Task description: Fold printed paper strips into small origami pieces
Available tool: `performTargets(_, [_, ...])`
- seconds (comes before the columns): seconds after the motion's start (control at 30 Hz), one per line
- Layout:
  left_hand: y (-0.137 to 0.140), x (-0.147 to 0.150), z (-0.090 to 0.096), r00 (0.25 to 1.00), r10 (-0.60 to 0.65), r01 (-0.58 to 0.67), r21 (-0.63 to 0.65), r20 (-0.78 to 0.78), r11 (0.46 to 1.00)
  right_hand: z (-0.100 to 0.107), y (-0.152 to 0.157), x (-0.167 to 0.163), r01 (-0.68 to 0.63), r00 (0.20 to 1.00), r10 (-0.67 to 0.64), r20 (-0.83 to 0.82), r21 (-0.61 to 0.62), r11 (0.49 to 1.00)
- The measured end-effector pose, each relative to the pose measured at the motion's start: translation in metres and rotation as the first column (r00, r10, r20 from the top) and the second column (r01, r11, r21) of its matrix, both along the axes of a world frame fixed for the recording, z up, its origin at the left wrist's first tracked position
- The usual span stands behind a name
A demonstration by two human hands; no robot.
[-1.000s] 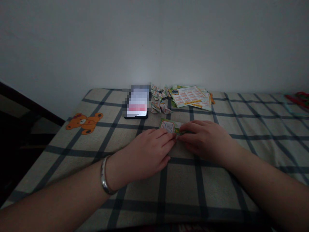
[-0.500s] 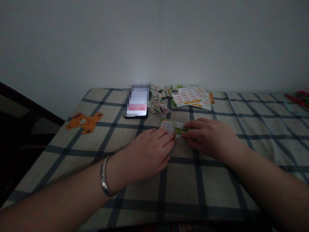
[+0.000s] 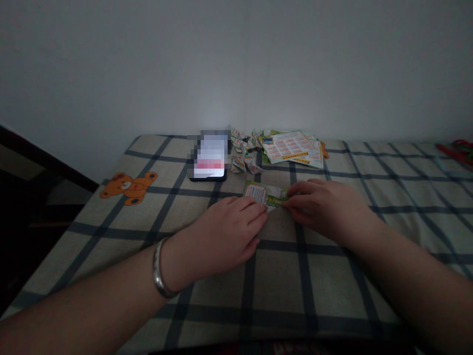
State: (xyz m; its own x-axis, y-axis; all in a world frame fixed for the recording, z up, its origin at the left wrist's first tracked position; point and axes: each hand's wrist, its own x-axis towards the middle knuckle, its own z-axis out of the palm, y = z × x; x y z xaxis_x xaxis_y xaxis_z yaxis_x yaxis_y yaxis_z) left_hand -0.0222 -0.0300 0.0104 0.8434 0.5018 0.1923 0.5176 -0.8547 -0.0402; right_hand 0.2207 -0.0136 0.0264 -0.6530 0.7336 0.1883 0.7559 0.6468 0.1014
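Note:
A small printed paper (image 3: 257, 193), green and white with an orange-edged text box, lies partly folded on the checked tablecloth (image 3: 207, 315). The fingers of my left hand (image 3: 232, 231), held together, press its near left edge against the cloth; a silver bangle circles that wrist. At the paper's right end, my right hand (image 3: 325, 207) pinches the edge between thumb and fingertips. My fingers cover part of the paper's right and near edges.
Beyond the paper lies a phone (image 3: 207, 155) with a lit, blurred screen. Crumpled or folded paper pieces (image 3: 246, 153) sit beside it, then a stack of printed sheets (image 3: 291, 148) near the wall (image 3: 236, 64). A red object (image 3: 458, 152) rests at the far right.
My right hand's fingertips have shifted slightly right along the paper, showing more of its green part. My left hand stays nearly still on it.

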Motion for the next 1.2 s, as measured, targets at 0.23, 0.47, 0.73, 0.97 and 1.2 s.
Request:
performTargets(0.23, [0.001, 0.000, 0.002, 1.000, -0.002, 0.002, -0.022, 0.018, 1.000, 0.002, 0.001, 0.005, 0.074, 0.997, -0.073, 0.029, -0.061, 0.995])
performTargets(0.47, [0.001, -0.001, 0.003, 1.000, 0.009, -0.008, -0.033, 0.022, 0.999, 0.002, 0.001, 0.008, 0.099, 0.995, -0.098, 0.021, -0.036, 0.994])
performTargets(0.73, [0.000, -0.001, 0.006, 1.000, 0.019, -0.019, -0.035, 0.004, 0.999, 0.002, 0.002, 0.008, 0.097, 0.995, -0.096, 0.015, -0.053, 0.994])
performTargets(0.97, [0.003, -0.003, 0.002, 1.000, 0.006, -0.006, -0.017, 0.003, 1.000, 0.003, 0.001, 0.006, 0.144, 0.987, -0.141, 0.072, -0.039, 0.989])
performTargets(1.2, [0.012, -0.007, -0.004, 0.996, -0.052, 0.054, -0.020, 0.077, 0.998, -0.003, 0.003, 0.004, 0.092, 0.995, -0.094, 0.015, 0.103, 0.990])
